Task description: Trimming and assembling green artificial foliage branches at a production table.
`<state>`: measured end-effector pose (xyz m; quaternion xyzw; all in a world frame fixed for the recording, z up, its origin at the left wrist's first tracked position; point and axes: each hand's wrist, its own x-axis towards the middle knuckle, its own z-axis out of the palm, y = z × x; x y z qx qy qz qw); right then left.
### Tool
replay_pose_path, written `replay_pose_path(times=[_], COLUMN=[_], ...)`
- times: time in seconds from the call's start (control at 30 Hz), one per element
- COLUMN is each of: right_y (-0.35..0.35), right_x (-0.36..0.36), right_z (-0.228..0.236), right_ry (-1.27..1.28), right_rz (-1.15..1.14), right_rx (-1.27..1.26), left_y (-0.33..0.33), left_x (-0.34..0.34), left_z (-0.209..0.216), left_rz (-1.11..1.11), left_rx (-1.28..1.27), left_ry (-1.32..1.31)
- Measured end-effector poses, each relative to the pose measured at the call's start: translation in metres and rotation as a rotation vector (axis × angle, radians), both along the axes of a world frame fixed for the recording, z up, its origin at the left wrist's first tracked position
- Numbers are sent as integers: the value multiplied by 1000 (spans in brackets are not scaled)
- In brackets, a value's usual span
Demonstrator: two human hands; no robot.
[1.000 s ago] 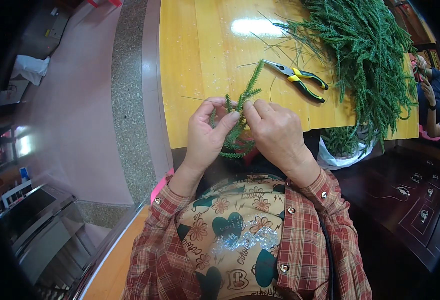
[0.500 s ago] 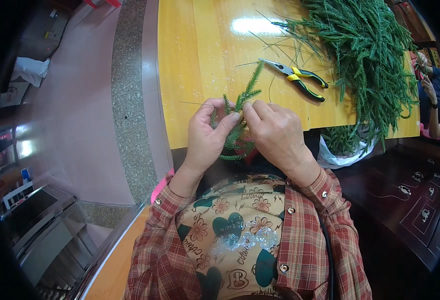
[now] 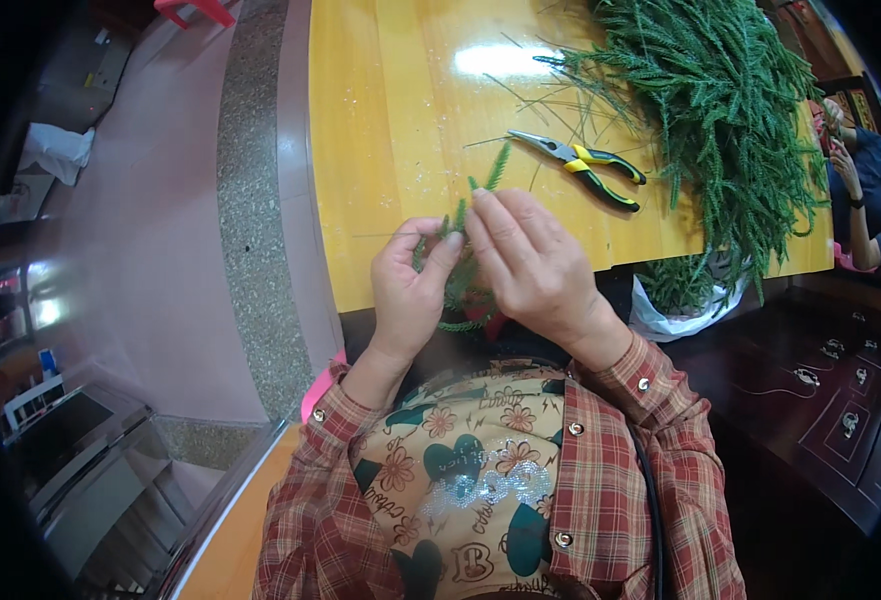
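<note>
A green artificial pine sprig (image 3: 501, 165) is between my hands at the near edge of the yellow wooden table (image 3: 380, 120). My left hand (image 3: 407, 285) pinches its lower part between thumb and fingers, and a thin wire sticks out to the left past those fingers. My right hand (image 3: 532, 262) has its fingertips closed on the sprig's upper part, covering some of the needles. More green needles hang below, partly hidden by the hands. Beyond my right hand lie long-nose pliers (image 3: 585, 168) with black and yellow handles.
A big heap of pine sprigs (image 3: 725, 110) covers the table's right side, some drooping over the edge. Thin stems lie scattered beside it. Under the edge sits a white plastic bag (image 3: 675, 322) holding more greenery. Another person (image 3: 868, 200) works at the far right.
My right hand has shifted up and left along the sprig, covering more of it. My left hand keeps its pinch. The pliers have not been touched.
</note>
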<state>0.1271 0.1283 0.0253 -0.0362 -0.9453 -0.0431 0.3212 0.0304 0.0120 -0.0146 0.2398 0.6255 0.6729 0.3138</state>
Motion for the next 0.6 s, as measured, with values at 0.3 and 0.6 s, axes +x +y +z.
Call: replay_pose_path(times=[0.3,0.6], right_y=[-6,13], right_x=[10,17], right_z=[22,26], right_ry=[-461,-400], right_rz=[-64,293], right_rx=[-487,-1241], left_y=[-6,-5], left_x=[-7,-17], left_z=[11,9], left_rz=[-91,-305], left_rx=[-19,436], left_ry=[506,-78])
